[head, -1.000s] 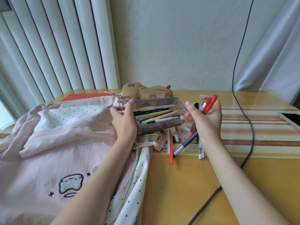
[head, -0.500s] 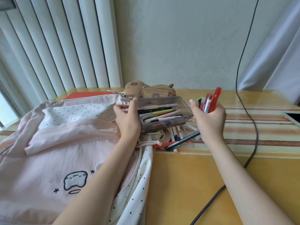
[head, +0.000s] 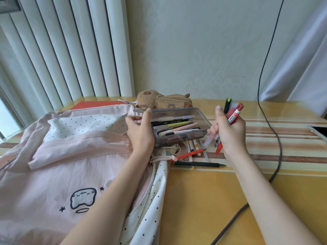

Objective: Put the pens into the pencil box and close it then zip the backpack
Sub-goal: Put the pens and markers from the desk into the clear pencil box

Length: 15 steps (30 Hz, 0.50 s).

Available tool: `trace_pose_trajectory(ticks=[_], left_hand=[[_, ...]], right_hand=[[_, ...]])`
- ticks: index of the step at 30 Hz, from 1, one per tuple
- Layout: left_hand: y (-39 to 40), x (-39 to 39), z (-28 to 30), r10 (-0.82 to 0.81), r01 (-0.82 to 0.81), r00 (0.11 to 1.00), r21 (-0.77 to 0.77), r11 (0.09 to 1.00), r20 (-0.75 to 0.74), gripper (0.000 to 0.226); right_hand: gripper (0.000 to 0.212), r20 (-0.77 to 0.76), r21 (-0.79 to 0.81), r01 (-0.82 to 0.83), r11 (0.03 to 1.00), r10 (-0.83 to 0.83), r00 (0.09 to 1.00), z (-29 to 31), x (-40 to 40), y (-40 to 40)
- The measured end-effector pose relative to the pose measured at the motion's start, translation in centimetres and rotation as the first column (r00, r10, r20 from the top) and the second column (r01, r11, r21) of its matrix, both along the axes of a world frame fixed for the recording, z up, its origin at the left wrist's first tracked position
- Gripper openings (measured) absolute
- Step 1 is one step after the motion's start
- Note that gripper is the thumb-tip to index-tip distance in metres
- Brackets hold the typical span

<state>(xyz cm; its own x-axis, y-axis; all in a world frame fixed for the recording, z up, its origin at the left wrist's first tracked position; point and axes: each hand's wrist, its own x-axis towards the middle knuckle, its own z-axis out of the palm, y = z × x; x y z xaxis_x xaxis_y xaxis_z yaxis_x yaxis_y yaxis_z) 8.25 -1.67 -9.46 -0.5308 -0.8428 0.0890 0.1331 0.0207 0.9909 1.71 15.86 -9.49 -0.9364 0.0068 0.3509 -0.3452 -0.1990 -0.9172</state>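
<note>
The right hand (head: 230, 133) has its fingers (head: 213, 129) wrapped tight around a bunch of red and black pens (head: 233, 113). The left hand (head: 140, 133) pinches the end of the clear grey plastic pencil box (head: 178, 128), held open just above the pink backpack (head: 58, 156). More loose pens (head: 198, 163) lie on the yellow surface (head: 203, 200). The box looks quite full, so the bunch could spill out

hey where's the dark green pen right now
In the head view, the dark green pen lies flat on the table, right of the backpack edge, nearer the person than the orange pen and below the pencil box.
</note>
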Motion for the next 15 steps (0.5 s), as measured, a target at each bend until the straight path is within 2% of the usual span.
trace_pose_trajectory(ticks=[4, 9, 10, 12, 13, 14, 15], left_hand=[[-0.1, -0.1, -0.1, -0.011, 0.011, 1.0, 0.009, 1.0, 0.014, 0.033], [-0.4, -0.3, -0.1, -0.026, 0.026, 1.0, 0.026, 0.999, 0.01, 0.031], [-0.4, -0.3, -0.1, -0.036, 0.036, 0.999, 0.012, 0.999, 0.011, 0.031], [-0.4, -0.3, -0.1, -0.056, 0.056, 0.998, 0.004, 0.998, 0.019, 0.032], [-0.4, -0.3, -0.1, -0.061, 0.061, 0.998, 0.009, 0.998, 0.022, 0.032], [-0.5, -0.3, -0.1, -0.065, 0.065, 0.998, 0.019, 0.998, 0.023, 0.032], [-0.5, -0.3, -0.1, -0.068, 0.067, 0.997, 0.027, 0.997, 0.027, 0.032]], right_hand=[[0.044, -0.194, -0.158, -0.179, 0.971, 0.148, 0.97, 2.8, 0.3, -0.9], [0.052, -0.288, -0.155, -0.301, 0.941, 0.249, 0.925, 6.1, -0.3, -2.9], [0.05, -0.313, -0.072, -0.301, 0.951, 0.265, 0.912, 6.4, -0.5, -3.3], [0.034, -0.306, 0.278, -0.269, 0.922, 0.35, 0.885, 6.5, -0.6, -4.1], [0.029, -0.247, 0.509, -0.25, 0.824, 0.417, 0.875, 6.2, -0.5, -4.5], [0.029, -0.185, 0.724, -0.198, 0.661, 0.462, 0.867, 5.4, -0.6, -4.9], [0.033, -0.161, 0.87, -0.1, 0.484, 0.469, 0.868, 4.5, -0.8, -5.0]])
